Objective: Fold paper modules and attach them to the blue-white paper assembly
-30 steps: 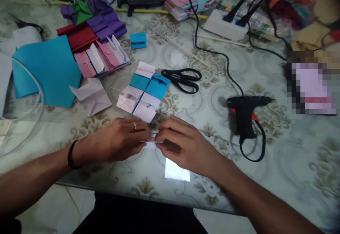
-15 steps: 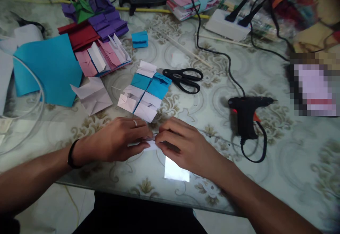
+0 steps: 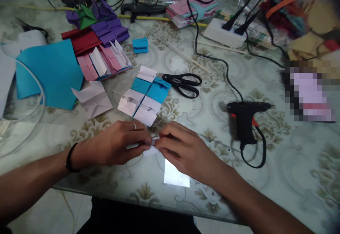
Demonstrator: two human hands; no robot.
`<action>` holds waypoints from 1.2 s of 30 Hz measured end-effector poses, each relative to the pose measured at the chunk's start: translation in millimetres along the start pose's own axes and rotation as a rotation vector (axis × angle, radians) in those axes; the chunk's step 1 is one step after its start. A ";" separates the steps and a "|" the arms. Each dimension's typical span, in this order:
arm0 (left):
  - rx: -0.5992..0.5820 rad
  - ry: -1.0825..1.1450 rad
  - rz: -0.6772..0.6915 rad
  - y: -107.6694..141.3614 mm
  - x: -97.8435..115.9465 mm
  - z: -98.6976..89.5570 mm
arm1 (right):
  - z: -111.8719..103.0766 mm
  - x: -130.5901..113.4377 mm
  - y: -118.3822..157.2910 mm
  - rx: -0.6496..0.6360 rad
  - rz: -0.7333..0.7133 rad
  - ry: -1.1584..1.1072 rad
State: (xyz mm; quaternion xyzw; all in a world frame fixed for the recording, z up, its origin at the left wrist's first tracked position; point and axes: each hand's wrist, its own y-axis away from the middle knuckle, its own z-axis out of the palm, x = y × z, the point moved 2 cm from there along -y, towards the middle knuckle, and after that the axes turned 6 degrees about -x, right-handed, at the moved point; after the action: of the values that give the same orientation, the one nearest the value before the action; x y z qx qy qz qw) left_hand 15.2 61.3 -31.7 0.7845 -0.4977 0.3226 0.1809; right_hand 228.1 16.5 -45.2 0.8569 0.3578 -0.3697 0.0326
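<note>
Lower centre of frame, left hand (image 3: 117,145) and right hand (image 3: 183,149) both pinched shut on a small folded white paper strip (image 3: 149,151) pressed against the patterned glass counter (image 3: 292,163); likely light, thin, crease-prone, best gripped at its folded edges.

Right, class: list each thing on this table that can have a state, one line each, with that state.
White paper piece: flat on the table, pinched by both hands.
Left hand: fingers closed on the paper.
Right hand: fingers closed on the paper.
Scissors: blades shut, lying flat.
Glue gun: lying on its side, cord attached.
Power strip: two plugs in.
</note>
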 end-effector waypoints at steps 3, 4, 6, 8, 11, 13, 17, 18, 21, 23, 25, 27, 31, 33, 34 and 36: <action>0.000 0.007 0.004 0.5 -0.3 -0.1 | 0.9 0.3 0.5 -0.002 -0.010 -0.002; 0.005 0.010 0.007 0.6 -0.5 0.0 | 1.2 0.4 0.5 -0.003 -0.010 -0.005; 0.003 0.017 0.004 0.8 -1.1 0.3 | 1.7 0.5 0.3 -0.006 -0.009 -0.011; -0.010 0.029 -0.001 0.9 -1.3 0.4 | 2.1 0.7 0.1 -0.007 -0.008 -0.016; -0.020 0.055 -0.005 0.8 -0.7 -0.2 | 2.3 0.8 -0.1 -0.002 -0.013 -0.026; -0.021 0.072 -0.010 0.8 -0.4 -0.7 | 2.2 0.6 -0.1 0.002 -0.019 -0.025; -0.019 0.074 -0.025 1.8 -1.3 0.4 | 1.6 -0.3 -0.1 -0.002 -0.022 -0.030; -0.014 0.068 -0.028 2.3 -1.6 1.0 | 1.4 -0.4 -0.1 -0.002 -0.020 -0.035; 0.010 0.053 -0.024 3.8 -1.5 2.8 | 1.2 -0.1 0.0 -0.001 -0.010 -0.057; 0.017 0.042 -0.021 4.5 -0.7 3.7 | 0.9 0.3 -0.1 -0.004 -0.010 -0.074; 0.018 0.033 -0.039 4.7 -0.1 4.0 | 0.6 0.7 -0.1 -0.010 -0.013 -0.086; 0.015 0.031 -0.059 4.6 0.3 3.6 | 0.3 1.0 0.0 -0.015 -0.018 -0.093; -0.016 -0.002 -0.069 4.7 0.5 3.1 | 0.4 2.0 0.1 -0.027 -0.033 -0.102; -0.030 -0.011 -0.068 5.2 0.5 3.0 | 0.7 2.6 -0.3 -0.035 -0.043 -0.100; -0.030 -0.006 -0.069 5.5 0.4 2.9 | 0.9 2.8 -0.5 -0.036 -0.048 -0.097; -0.019 0.011 -0.087 6.1 -0.1 2.2 | 1.4 3.1 -1.0 -0.042 -0.056 -0.084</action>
State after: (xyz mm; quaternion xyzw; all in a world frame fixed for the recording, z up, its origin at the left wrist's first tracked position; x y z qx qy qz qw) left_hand 10.5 57.4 -33.6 0.8019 -0.4653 0.3139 0.2048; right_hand 228.1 18.6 -48.1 0.8294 0.3875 -0.3986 0.0552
